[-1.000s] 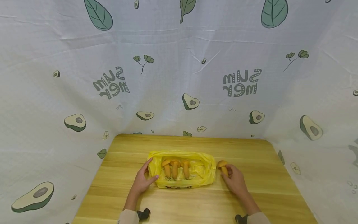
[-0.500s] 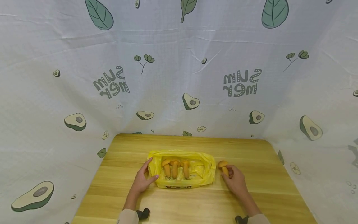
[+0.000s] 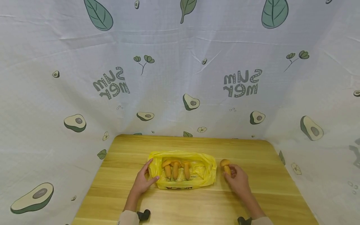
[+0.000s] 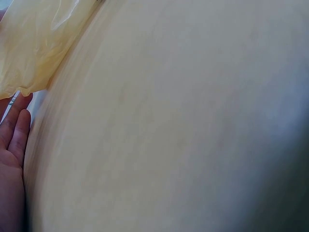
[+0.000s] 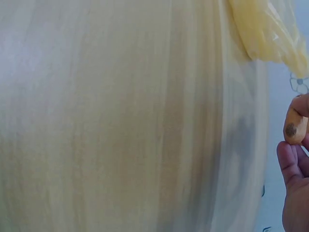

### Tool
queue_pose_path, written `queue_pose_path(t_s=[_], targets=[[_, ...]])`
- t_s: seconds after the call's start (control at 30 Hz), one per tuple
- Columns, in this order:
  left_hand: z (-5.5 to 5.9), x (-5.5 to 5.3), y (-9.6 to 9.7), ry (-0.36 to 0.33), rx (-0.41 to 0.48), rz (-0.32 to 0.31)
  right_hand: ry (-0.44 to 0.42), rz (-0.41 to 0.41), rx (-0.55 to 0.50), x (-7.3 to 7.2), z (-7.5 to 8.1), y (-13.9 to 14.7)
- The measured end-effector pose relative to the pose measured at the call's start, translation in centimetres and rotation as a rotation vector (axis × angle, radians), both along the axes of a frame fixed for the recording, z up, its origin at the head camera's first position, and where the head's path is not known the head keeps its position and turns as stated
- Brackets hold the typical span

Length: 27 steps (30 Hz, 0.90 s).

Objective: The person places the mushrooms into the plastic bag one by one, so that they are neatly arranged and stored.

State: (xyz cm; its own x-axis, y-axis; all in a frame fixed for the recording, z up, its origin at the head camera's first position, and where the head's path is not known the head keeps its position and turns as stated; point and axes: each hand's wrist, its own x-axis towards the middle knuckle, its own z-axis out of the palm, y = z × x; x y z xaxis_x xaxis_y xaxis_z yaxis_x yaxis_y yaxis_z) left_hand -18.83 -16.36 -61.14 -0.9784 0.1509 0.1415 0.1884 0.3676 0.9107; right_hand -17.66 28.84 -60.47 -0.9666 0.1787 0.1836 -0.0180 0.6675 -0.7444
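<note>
A yellow plastic bag (image 3: 185, 185) lies mouth-up on the wooden table in the head view, with several orange-brown mushrooms (image 3: 175, 170) side by side inside. At the bag's left end my left hand (image 3: 142, 181) rests against it, thumb at the near corner and fingers spread along the side. Straight fingers (image 4: 20, 130) show beside the bag's lower edge (image 4: 29, 58) in the left wrist view. Right of the bag, my right hand (image 3: 238, 181) pinches another mushroom (image 3: 226, 165) by its stem, cap pointing away. In the right wrist view the dark stem end (image 5: 290, 129) shows between thumb and finger.
Table surface (image 3: 185, 206) extends around the bag on every side. A white cloth (image 3: 168, 78) printed with avocados and leaves hangs at the back and both sides. Dark wrist mounts (image 3: 144, 215) sit at the sleeves.
My right hand has shifted slightly right and away from the bag, with the mushroom still pinched and tilted a little more upright. The left hand and bag look unmoved.
</note>
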Motion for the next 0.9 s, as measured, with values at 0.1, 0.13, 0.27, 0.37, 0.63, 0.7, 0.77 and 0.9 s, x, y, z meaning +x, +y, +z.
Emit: queue_pose_path(t_s=[0.1, 0.13, 0.27, 0.37, 0.63, 0.7, 0.77, 0.9], targets=[[1.5, 0.5, 0.0, -0.006, -0.016, -0.014, 0.011, 0.005, -0.006, 0.0, 0.3, -0.1], [1.6, 0.5, 0.0, -0.010, -0.015, -0.014, 0.015, 0.005, -0.007, 0.0, 0.5, -0.1], [1.7, 0.6, 0.0, -0.014, -0.003, -0.020, 0.031, -0.008, -0.003, 0.0, 1.0, -0.4], [1.7, 0.6, 0.0, -0.011, -0.005, -0.022, 0.029, -0.014, -0.011, 0.0, 1.6, -0.6], [2.0, 0.7, 0.1, -0.010, -0.012, -0.021, 0.025, -0.016, -0.026, 0.1, 3.1, -1.4], [1.8, 0.6, 0.1, -0.005, -0.017, -0.019, 0.030, -0.019, -0.029, 0.1, 3.3, -1.6], [1.0, 0.3, 0.0, 0.001, -0.012, -0.011, 0.033, -0.017, -0.037, 0.0, 3.5, -1.7], [-1.4, -0.4, -0.1, 0.024, -0.011, 0.023, 0.048, -0.006, -0.075, -0.2, 3.7, -2.1]])
